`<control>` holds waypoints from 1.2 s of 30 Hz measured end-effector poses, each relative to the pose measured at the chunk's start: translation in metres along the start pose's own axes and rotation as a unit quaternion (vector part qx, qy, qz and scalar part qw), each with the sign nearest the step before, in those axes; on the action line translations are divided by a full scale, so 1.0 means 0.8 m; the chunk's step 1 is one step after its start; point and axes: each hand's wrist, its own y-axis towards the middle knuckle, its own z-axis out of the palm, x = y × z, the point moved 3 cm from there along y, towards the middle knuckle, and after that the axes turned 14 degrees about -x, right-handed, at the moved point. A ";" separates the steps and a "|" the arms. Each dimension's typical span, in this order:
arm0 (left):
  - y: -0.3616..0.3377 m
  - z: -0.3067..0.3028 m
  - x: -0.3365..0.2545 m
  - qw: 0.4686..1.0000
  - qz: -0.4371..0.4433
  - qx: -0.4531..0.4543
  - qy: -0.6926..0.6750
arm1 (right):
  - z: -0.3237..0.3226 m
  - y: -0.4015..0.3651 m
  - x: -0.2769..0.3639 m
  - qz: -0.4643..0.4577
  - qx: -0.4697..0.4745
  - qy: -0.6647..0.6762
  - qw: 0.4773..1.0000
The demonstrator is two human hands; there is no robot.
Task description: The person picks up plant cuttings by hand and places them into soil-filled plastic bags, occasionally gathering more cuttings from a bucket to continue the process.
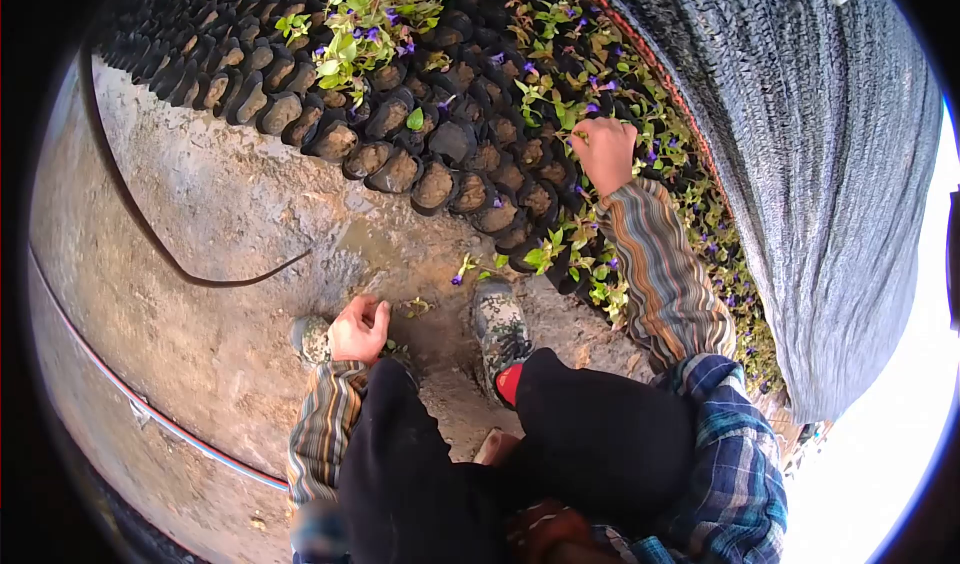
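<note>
My right hand (606,154) reaches into the purple-flowered seedlings (655,114), its fingers bent together at the leaves. Whatever is between its fingertips is hidden. Beside it are rows of small black nursery bags (435,186) filled with brown soil. My left hand (358,331) is low over the ground by my left shoe, fingers curled in and thumb pressed close; I cannot make out what it holds, if anything. A few green leaves (398,349) show just beyond that hand. A loose flowering sprig (463,268) lies near my right shoe (500,319).
A heap of uprooted seedlings (365,29) lies on top of the bags. Black shade netting (780,114) hangs along the right. A dark hose (150,229) curves over the wet concrete (200,334), and a thin striped hose (190,442) runs at the lower left.
</note>
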 end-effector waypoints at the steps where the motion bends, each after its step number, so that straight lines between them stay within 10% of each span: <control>1: -0.001 -0.001 0.000 1.000 0.003 -0.003 0.003 | 0.006 0.012 0.001 -0.022 0.030 -0.017 0.999; 6: 0.001 -0.002 -0.002 1.000 -0.007 0.000 0.013 | 0.070 0.019 -0.001 -0.141 -0.005 -0.127 0.982; 16: 0.002 -0.004 -0.006 0.999 0.011 0.009 0.039 | 0.070 0.034 0.023 -0.085 0.125 -0.110 0.982; 23: 0.002 -0.007 -0.008 0.999 -0.008 0.020 0.030 | 0.035 0.135 0.202 -0.078 -0.013 0.298 0.951; 30: 0.003 -0.012 -0.012 1.000 0.004 -0.005 0.013 | 0.093 0.207 0.338 -0.061 0.008 0.330 0.942; 36: 0.001 -0.012 -0.011 0.999 0.014 -0.001 0.031 | 0.044 0.134 0.257 0.265 0.185 0.668 0.671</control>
